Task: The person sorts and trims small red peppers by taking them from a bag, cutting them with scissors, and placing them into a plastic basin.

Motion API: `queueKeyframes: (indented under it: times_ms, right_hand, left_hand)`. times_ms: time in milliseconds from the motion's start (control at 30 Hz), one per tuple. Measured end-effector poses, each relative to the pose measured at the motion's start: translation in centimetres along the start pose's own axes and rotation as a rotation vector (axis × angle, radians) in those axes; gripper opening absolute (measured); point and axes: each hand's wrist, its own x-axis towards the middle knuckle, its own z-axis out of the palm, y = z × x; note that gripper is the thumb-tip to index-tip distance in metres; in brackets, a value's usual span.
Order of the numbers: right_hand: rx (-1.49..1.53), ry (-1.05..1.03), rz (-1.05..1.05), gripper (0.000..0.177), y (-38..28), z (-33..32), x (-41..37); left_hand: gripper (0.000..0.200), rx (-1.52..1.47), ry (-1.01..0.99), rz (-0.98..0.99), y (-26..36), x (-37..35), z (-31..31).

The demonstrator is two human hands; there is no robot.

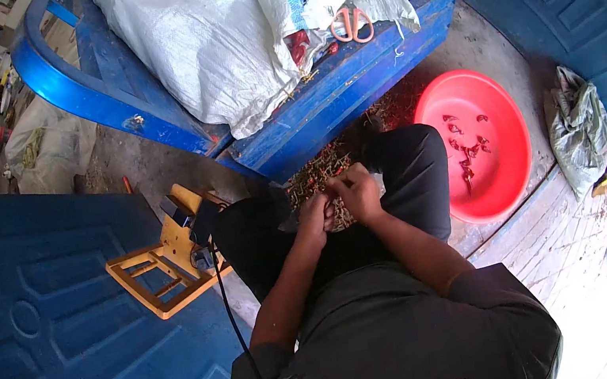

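Your left hand (314,216) and right hand (359,193) close together near frame centre, fingers curled; whether they grip anything, cannot tell. Dark red pods (467,172) lie in red basin (497,185), right of your fingers; right hand nearer. Lowest pod's long axis roughly up-down in frame.

Over here, before the person (392,335), stands the cart (352,93), with the sack (207,45) on it and scissors (349,14) at the sack's edge. The tub (490,178), peppers (464,154) inside, sits right; the chair (178,248) is left, by a door (59,311).
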Motion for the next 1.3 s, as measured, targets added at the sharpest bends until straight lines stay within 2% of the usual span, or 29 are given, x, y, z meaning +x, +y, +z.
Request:
queueKeyframes:
  times_ms: [67,100,133,200,233,300,333,400,467,533,667,733,767,833,867,933,967,1033,1067,1133,1267,1300]
  right_hand:
    - [0.635,-0.214,0.594,0.024,1.9,0.4,0.4]
    - [0.845,-0.258,0.908,0.027,2.1,0.1,0.8]
    - [0.844,-0.256,0.915,0.027,2.0,-0.2,0.7]
    - [1.072,-0.297,1.159,0.029,1.7,-0.7,0.9]
    - [1.070,-0.301,1.163,0.029,2.0,-0.4,0.7]
    - [0.648,-0.352,0.808,0.029,2.9,0.3,0.3]
    - [0.646,-0.350,0.811,0.029,3.4,0.3,0.2]
    - [-0.161,0.010,0.065,0.023,4.5,-0.6,0.5]
    - [-0.195,-0.087,0.262,0.013,5.4,-1.9,1.6]
    - [-0.174,-0.332,0.224,0.020,5.9,-1.9,1.9]
    - [-0.299,-0.468,0.110,0.029,7.9,0.5,0.0]
    - [-0.562,-0.731,0.176,0.037,5.6,-0.4,0.5]
    - [-0.567,-0.734,0.178,0.037,4.8,-0.5,0.6]
    - [-0.104,-0.746,0.456,0.043,2.8,-0.3,1.1]
    - [-0.112,-0.747,0.453,0.043,1.4,-0.1,0.9]
    - [0.458,-0.653,0.603,0.045,-1.9,0.0,0.4]
    - [0.456,-0.652,0.602,0.045,-0.7,0.7,-0.2]
    - [0.265,-0.718,0.354,0.041,1.5,2.6,-1.1]
    - [0.263,-0.714,0.351,0.041,1.8,2.5,-1.1]
    - [0.371,-0.790,0.582,0.030,-0.1,1.3,-0.4]
    - [0.422,-0.749,0.586,0.025,-0.1,0.2,0.1]
    - [0.412,-0.663,0.578,0.023,-1.0,-1.4,1.2]
  left_hand:
    - [0.017,-0.026,-0.066,0.063,-0.3,0.6,-0.5]
    - [0.017,-0.027,-0.065,0.056,-0.2,0.4,-0.4]
    - [0.016,0.014,-0.083,0.086,0.0,0.1,-0.4]
    - [0.016,0.049,-0.097,0.123,0.0,0.1,-0.5]
    - [0.016,0.049,-0.082,0.109,-0.4,0.3,-0.7]
    - [0.017,0.048,-0.067,0.094,-0.9,0.2,-1.1]
    - [0.017,0.007,-0.019,0.066,-0.9,0.1,-1.3]
    - [0.018,-0.038,0.024,0.035,-1.2,-0.1,-2.4]
    - [0.021,0.006,0.048,0.116,-1.0,0.0,-6.4]
    - [0.020,-0.006,0.055,0.092,-0.5,-0.8,-8.0]
    - [0.017,-0.093,0.035,0.087,0.0,-1.2,-7.7]
    - [0.016,-0.085,-0.005,0.108,0.2,-1.4,-6.7]
    - [0.016,-0.093,-0.018,0.120,0.2,-1.5,-6.2]
    - [0.017,-0.109,-0.039,0.133,0.1,-1.8,-5.5]
    - [0.017,-0.039,-0.016,0.088,0.1,-1.9,-5.3]
    - [0.019,0.029,0.004,0.049,0.1,-2.0,-4.8]
    - [0.018,0.047,0.020,0.050,-0.2,-2.3,-4.5]
    - [0.020,0.069,0.032,0.054,-0.5,-2.5,-4.4]
    - [0.021,0.059,0.038,0.055,-0.6,-2.5,-4.4]
    - [0.021,0.047,0.041,0.055,-0.8,-2.6,-4.2]
    - [0.021,0.061,0.020,0.057,-0.2,-2.9,-3.0]
    - [0.021,0.075,-0.009,0.052,0.2,-2.9,-2.7]
